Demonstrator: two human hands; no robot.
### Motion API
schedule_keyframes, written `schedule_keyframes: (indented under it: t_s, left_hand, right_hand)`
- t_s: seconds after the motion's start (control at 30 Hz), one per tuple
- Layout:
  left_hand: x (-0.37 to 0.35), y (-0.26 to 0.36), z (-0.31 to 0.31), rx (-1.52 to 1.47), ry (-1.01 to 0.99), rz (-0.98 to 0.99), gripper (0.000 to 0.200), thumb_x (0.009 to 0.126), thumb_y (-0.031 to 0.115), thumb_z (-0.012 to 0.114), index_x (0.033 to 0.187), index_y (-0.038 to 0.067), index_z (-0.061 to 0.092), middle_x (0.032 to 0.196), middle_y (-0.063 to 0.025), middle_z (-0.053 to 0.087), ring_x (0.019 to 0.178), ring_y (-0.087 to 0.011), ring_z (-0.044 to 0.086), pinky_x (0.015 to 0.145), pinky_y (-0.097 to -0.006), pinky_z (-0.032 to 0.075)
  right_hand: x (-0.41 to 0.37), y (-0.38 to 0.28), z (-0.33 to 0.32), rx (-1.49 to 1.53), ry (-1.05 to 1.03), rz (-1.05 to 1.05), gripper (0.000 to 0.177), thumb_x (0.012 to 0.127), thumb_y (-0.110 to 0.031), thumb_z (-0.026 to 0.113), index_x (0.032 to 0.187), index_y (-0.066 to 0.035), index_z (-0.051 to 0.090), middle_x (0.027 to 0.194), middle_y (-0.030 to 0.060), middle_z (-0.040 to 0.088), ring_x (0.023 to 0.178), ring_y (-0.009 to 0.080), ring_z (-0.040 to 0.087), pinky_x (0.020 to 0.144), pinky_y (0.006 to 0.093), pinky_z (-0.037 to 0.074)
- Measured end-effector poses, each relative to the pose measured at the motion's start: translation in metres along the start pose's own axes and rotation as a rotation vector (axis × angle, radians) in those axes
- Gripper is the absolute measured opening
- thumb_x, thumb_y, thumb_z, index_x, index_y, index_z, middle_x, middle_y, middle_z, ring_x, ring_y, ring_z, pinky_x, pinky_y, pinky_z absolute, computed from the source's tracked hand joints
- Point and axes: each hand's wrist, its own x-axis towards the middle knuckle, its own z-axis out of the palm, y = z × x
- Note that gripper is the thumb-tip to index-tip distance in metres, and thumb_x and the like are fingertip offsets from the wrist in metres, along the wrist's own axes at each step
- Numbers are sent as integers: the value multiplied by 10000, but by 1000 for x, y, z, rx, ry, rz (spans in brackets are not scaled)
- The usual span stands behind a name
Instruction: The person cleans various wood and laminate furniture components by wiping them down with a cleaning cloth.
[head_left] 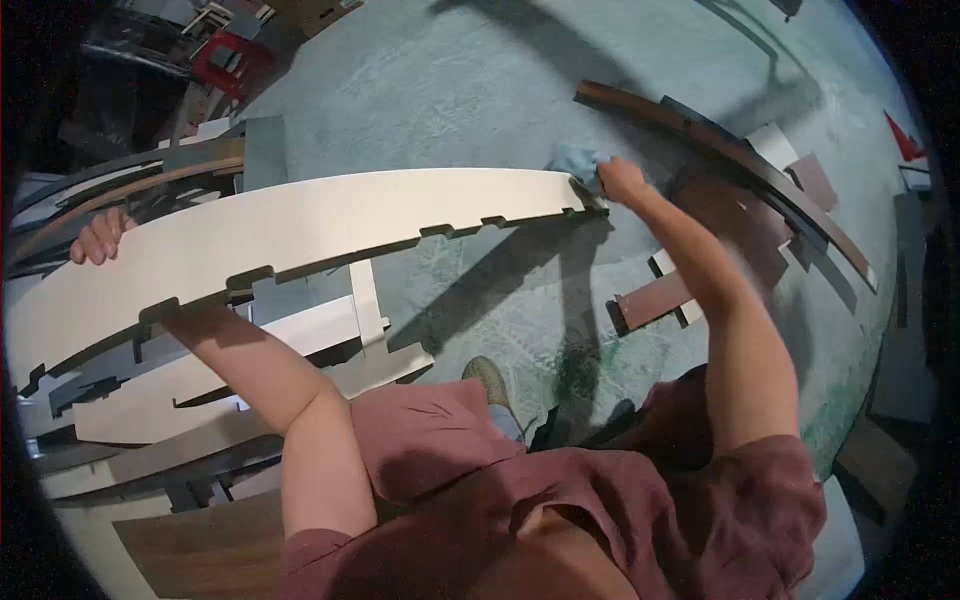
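A long cream-coloured board [330, 218] with notches cut along its near edge spans from the left side to the middle of the view. My left hand [101, 236] grips it from beneath, its fingers curled over the far edge while the forearm passes under the board. At the board's right end, my right hand [622, 180] is closed on a light blue cloth [578, 160]. The cloth lies against or right beside that end; exactly how they touch is hard to make out.
Several panels and strips [230, 370] are stacked at the left, below the board. A long brown strip [740, 155] and reddish-brown pieces [660, 300] lie on the floor at right. A red stool [232, 62] stands far left. My shoe [487, 382] is on the floor.
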Motion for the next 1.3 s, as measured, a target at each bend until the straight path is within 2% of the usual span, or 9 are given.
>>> schedule_keyframes:
  t_s: [0.13, 0.17, 0.23, 0.6, 0.77, 0.9, 0.93, 1.13, 1.3]
  left_hand:
    - [-11, 20, -9, 469, 167, 30, 276, 824, 291, 390, 786, 34, 484, 661, -57, 460, 604, -163, 422, 582, -304, 343]
    - [-13, 31, -21, 793, 248, 61, 341, 809, 348, 383, 798, 23, 484, 669, -70, 462, 628, -183, 431, 610, -324, 357]
    - [-16, 37, -40, 1270, 429, 110, 412, 793, 411, 378, 824, 14, 483, 698, -84, 466, 671, -208, 441, 652, -352, 367]
    - [-8, 25, -27, 1482, 683, 195, 482, 784, 468, 416, 977, 30, 477, 920, -94, 491, 880, -262, 445, 794, -442, 321]
    - [4, 16, -14, 1704, 565, 263, 530, 780, 493, 433, 1046, 37, 474, 1021, -98, 503, 974, -286, 447, 858, -482, 300]
    - [19, -62, 12, 2105, 61, 333, 573, 777, 514, 446, 1102, 43, 472, 1102, -102, 512, 1050, -306, 448, 910, -514, 283]
    - [19, -94, 23, 2102, -33, 276, 584, 776, 519, 449, 1116, 44, 471, 1122, -103, 514, 1069, -311, 449, 923, -523, 279]
    - [-24, -293, 147, -168, 817, -717, 594, 746, 384, 588, 1200, 62, 381, 1229, -138, 399, 1104, -320, 393, 948, -520, 295]
    - [-159, -414, 206, -597, 795, -752, 593, 676, 597, 533, 1060, 147, 501, 1008, -34, 545, 944, -220, 485, 726, -358, 414]
  right_hand:
    - [-14, -58, -97, 643, 285, -279, 219, 753, -218, 553, 825, -11, 568, 683, 173, 569, 626, 290, 565, 578, 381, 452]
    - [-37, -92, -133, 664, 238, -362, 213, 750, -144, 484, 905, -1, 517, 929, 198, 492, 847, 308, 500, 747, 396, 401]
    - [-56, -143, -151, 689, 510, -745, 410, 723, -372, 599, 904, -12, 523, 944, 160, 487, 874, 303, 479, 762, 380, 409]
    - [-61, -159, -177, 308, 787, -604, 302, 675, -393, 638, 784, -128, 542, 807, 13, 500, 844, 221, 479, 701, 331, 437]
    - [-116, -95, -244, 84, 822, -513, 332, 676, -414, 636, 790, -106, 586, 848, 13, 543, 862, 219, 513, 739, 327, 445]
    - [-164, -13, -280, -69, 920, -599, 383, 746, -351, 608, 1034, -104, 553, 857, 76, 558, 770, 190, 507, 656, 330, 449]
    - [-184, -2, -298, -13, 565, -331, 444, 724, -405, 618, 1084, -159, 533, 1028, 63, 525, 984, 229, 457, 780, 393, 439]
    - [-211, 152, -274, -116, 283, 140, 415, 688, -331, 647, 966, -42, 541, 954, 137, 518, 917, 297, 483, 812, 386, 388]
    - [-228, 234, -198, -123, -241, 272, 316, 685, -269, 644, 888, -36, 577, 905, 155, 560, 856, 215, 510, 704, 351, 415]
